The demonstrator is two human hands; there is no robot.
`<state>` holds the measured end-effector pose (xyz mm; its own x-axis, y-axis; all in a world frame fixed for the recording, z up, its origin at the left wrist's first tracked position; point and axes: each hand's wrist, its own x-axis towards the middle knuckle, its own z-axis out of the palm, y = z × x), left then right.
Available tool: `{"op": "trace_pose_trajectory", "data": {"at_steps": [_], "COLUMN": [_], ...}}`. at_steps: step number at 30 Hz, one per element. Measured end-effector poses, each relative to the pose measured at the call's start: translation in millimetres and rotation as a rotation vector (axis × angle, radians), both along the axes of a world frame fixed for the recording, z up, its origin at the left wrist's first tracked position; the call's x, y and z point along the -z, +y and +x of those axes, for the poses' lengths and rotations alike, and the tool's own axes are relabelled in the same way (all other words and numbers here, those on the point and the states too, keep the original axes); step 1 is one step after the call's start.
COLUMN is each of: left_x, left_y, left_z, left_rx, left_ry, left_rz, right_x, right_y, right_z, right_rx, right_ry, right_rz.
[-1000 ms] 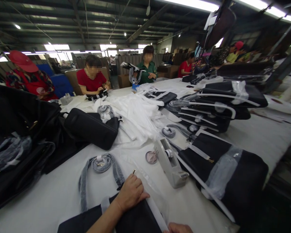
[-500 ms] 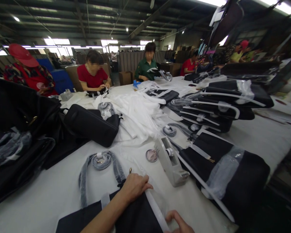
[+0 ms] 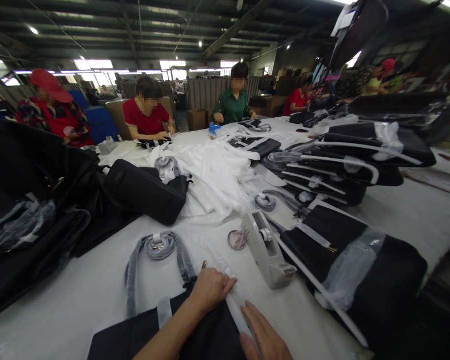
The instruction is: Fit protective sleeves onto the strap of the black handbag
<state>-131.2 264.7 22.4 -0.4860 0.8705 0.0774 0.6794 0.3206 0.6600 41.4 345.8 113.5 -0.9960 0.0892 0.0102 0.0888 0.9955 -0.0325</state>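
Note:
A black bag (image 3: 195,335) lies at the table's near edge under both my hands. My left hand (image 3: 210,290) rests on its top corner, fingers curled over the edge and pressing a white paper strip (image 3: 235,312) that runs along the bag. My right hand (image 3: 264,335) lies flat with fingers stretched out, laid on the lower part of that strip. A small gold clasp (image 3: 204,264) shows just beyond my left hand. A grey wrapped strap (image 3: 159,248) lies coiled on the white table (image 3: 78,295) to the left.
A grey tape dispenser (image 3: 267,250) stands right of my hands. Wrapped black bags (image 3: 356,270) lie right, with a stack (image 3: 345,160) behind. More black bags (image 3: 33,210) pile up left. White paper sheets (image 3: 217,175) cover the middle. Several seated people work along the far side.
My right hand has come up from the bottom edge and now lies flat on the white strip. My left hand stays on the bag's corner. The view has shifted slightly.

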Motion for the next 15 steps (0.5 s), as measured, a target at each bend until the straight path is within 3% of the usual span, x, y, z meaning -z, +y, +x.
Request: {"op": "trace_pose_trajectory", "data": {"at_steps": [4, 6, 11, 15], "left_x": [4.9, 6.9, -6.7, -19.9], "left_y": [1.5, 3.1, -11.8, -41.2], "left_z": [0.4, -2.4, 0.3, 45.4], "left_rx": [-0.031, -0.034, -0.069, -0.214], "left_ry": [-0.022, -0.026, 0.027, 0.285], "left_rz": [0.029, 0.053, 0.157, 0.350], "right_x": [43.7, 53.7, 49.1, 51.8], "right_y": [-14.1, -17.1, -15.8, -9.1], "right_z": [4.2, 6.7, 1.0, 3.4], "right_rx": [-0.130, -0.148, -0.174, -0.194], "right_ry": [0.138, 0.173, 0.188, 0.176], "right_rz": [0.233, 0.290, 0.331, 0.263]}}
